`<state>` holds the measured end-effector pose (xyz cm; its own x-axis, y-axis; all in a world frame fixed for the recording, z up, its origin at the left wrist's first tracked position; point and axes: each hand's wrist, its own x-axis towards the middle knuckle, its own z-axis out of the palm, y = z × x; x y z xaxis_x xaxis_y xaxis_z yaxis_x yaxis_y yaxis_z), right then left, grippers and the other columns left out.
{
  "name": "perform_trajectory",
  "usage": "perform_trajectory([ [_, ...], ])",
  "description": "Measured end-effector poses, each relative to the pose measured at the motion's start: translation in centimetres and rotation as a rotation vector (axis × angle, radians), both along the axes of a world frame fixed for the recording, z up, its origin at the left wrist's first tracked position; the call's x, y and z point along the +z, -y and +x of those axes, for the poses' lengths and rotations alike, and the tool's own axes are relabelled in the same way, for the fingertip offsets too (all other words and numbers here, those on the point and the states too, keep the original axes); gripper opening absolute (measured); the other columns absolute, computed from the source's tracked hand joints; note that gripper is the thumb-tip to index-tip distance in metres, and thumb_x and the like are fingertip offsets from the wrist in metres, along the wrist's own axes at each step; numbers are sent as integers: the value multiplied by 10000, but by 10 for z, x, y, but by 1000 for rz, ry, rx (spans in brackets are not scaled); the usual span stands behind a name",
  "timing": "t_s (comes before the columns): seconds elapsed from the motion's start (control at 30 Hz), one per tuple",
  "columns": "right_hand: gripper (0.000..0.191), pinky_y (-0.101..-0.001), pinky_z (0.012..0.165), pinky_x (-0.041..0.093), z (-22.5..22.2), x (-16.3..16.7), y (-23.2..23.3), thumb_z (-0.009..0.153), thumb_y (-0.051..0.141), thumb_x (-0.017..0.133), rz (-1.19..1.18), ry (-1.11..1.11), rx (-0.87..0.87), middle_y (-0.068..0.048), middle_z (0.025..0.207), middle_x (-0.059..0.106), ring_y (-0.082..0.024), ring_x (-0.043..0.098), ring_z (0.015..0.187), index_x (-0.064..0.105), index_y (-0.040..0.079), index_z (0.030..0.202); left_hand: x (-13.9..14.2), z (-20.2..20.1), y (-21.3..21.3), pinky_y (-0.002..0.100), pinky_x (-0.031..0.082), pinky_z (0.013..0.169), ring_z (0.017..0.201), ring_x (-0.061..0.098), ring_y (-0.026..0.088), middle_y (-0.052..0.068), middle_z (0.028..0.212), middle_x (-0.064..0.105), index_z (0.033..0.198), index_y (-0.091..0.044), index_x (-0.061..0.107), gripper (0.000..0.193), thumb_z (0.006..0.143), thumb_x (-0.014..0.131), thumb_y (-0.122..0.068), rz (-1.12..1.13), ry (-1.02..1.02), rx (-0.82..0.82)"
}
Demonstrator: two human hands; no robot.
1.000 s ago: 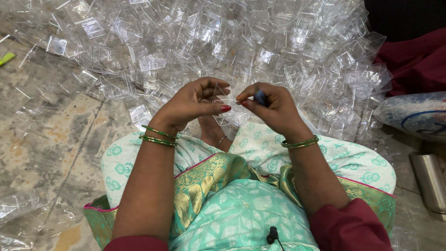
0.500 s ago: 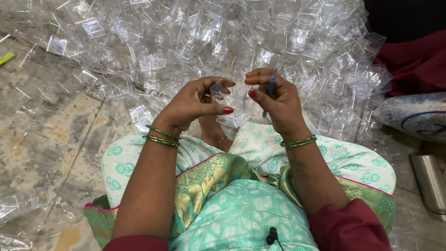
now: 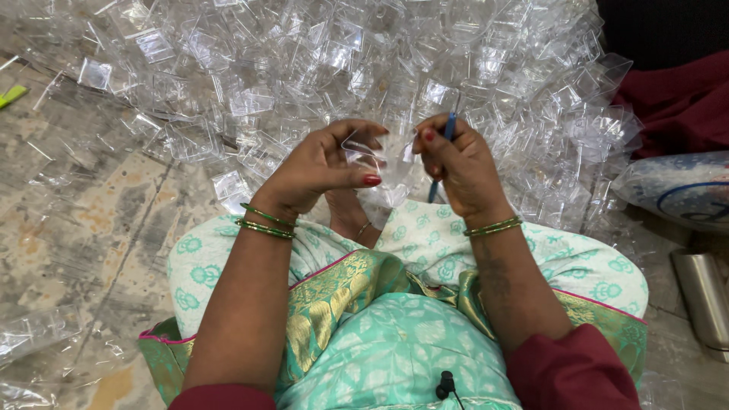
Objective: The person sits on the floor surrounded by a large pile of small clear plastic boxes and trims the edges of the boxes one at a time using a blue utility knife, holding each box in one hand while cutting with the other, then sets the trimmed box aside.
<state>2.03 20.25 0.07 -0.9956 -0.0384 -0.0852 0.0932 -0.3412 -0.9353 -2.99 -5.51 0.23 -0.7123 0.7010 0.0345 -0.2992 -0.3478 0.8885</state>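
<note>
I sit on the floor with both hands raised over my lap. My left hand pinches a small clear plastic pouch between thumb and fingers. My right hand touches the pouch's other edge and grips a thin blue tool, its lower end showing below the palm. Green bangles ring both wrists. A foot shows under the hands.
A big heap of clear plastic pouches covers the floor ahead and to the right. Dark red cloth lies at upper right, a blue-and-white bag beside it, a steel container at right. Worn stone floor on the left.
The hands drew slightly apart and rose a little. The clear pouch now stretches between them, and the blue tool has swung upright in the right hand.
</note>
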Motion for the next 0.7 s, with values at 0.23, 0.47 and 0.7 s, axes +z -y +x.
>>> perform_trajectory([
  [0.23,623,-256,580,383,3,20,-2,666,440,928,897,-120,95,22,766,459,-95,411,668,515,85,967,-7,-7,-6,288,522,905,1062,632,105,18,1251,693,1308,-92,560,761,682,981,-194,-376,-486,337],
  [0.47,771,-367,575,437,5,29,14,579,663,899,1227,-110,102,-52,695,506,-206,514,622,486,63,830,-1,-5,-2,288,542,894,988,630,117,23,1224,720,1303,-80,574,758,662,964,-179,-443,-546,324],
  [0.7,724,-377,556,416,4,19,13,644,661,870,1247,-140,94,-54,655,490,-220,488,587,488,62,786,2,-3,-1,298,554,943,1025,648,126,30,1238,721,1312,-72,587,734,671,940,-137,-412,-533,283],
])
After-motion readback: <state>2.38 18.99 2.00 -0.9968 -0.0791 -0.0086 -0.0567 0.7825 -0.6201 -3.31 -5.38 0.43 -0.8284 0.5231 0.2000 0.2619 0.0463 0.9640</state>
